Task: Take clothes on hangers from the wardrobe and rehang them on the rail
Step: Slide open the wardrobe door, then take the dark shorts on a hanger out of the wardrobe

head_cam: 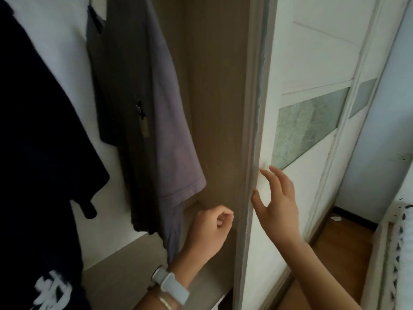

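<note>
Three garments hang inside the open brown-panelled wardrobe (212, 108): a black T-shirt with white print (33, 142) at the near left, a grey strappy camisole (98, 86) behind it, and a faded purple-grey T-shirt (169, 135) nearest the opening. Their hangers are out of view above.

The left hand (207, 229), with a pale grey watch strap (172, 287) on its wrist, is curled into a loose fist holding nothing, just below the purple-grey T-shirt's sleeve.

The right hand (279, 198) is spread wide at the edge of the white sliding door with a frosted glass band (312, 63). Its fingertips seem to touch the door face, though blur makes this uncertain.
</note>
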A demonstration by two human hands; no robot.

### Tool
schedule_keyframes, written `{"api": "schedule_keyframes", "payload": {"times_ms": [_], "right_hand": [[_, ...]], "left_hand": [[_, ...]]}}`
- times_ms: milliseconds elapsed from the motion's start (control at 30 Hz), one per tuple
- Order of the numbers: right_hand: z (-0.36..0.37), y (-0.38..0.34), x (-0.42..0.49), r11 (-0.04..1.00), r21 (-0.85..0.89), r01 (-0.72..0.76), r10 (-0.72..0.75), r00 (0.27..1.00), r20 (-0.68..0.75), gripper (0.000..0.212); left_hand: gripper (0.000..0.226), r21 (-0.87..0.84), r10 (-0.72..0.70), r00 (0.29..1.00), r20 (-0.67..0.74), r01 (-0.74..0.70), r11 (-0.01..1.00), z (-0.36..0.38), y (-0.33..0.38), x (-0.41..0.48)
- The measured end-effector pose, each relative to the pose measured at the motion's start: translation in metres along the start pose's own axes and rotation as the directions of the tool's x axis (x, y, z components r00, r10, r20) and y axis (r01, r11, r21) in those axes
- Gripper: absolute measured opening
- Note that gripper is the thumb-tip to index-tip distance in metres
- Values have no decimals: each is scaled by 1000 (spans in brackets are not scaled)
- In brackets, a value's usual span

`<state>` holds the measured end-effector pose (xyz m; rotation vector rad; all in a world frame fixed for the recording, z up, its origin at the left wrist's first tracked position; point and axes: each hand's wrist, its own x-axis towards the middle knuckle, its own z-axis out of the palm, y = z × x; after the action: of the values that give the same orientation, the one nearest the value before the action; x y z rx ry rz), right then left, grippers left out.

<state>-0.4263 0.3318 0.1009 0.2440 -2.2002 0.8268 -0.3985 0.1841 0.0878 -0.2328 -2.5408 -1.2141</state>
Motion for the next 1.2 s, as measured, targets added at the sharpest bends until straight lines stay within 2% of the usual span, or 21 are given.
{"api": "schedule_keyframes", "payload": {"times_ms": [33,100,200,267,300,433,533,667,733,800,867,933,1033,1200], "right_hand": [[2,-9,-2,998,38,39,-38,999,-36,40],[5,-31,1,983,142,113,-112,994,-15,29],[3,-65,20,938,314,146,-172,983,59,28],[0,-88,37,897,399,190,-229,972,50,24],[-3,-101,47,870,421,258,-292,956,18,24],[-13,-162,75,682,443,582,-563,804,-190,22],[-12,-212,79,524,545,654,-636,727,-261,20],[-3,-278,84,414,815,405,-616,784,-77,18],[1,-312,94,364,883,297,-563,825,-45,12],[1,-345,111,273,951,147,-491,871,7,20],[-1,-374,132,230,973,12,-447,890,95,19],[-1,-399,150,281,959,-29,-431,889,154,14],[2,-429,169,338,933,-124,-413,872,265,24],[9,-464,192,443,863,-241,-422,793,439,44]], "left_hand": [[14,-6,-9,999,-32,9,1000,-12,-1,-5],[10,-11,-30,994,-108,29,1000,-40,1,-12],[23,10,-13,965,-263,16,1000,-93,9,-19],[27,60,8,931,-366,15,998,-132,21,-25],[26,88,29,906,-422,9,996,-152,30,-28],[19,213,169,792,-587,-50,976,-220,74,-42],[11,365,280,711,-645,-35,930,-256,100,-55],[27,597,441,585,-681,93,797,-301,120,-70],[25,660,494,537,-684,167,732,-325,126,-77],[19,669,487,516,-705,254,699,-352,130,-76],[25,659,443,526,-726,347,667,-383,132,-69],[33,581,341,539,-770,372,724,-410,136,-59],[41,384,142,556,-819,346,856,-434,140,-41],[33,27,-147,594,-791,274,961,-466,139,-18]]}}
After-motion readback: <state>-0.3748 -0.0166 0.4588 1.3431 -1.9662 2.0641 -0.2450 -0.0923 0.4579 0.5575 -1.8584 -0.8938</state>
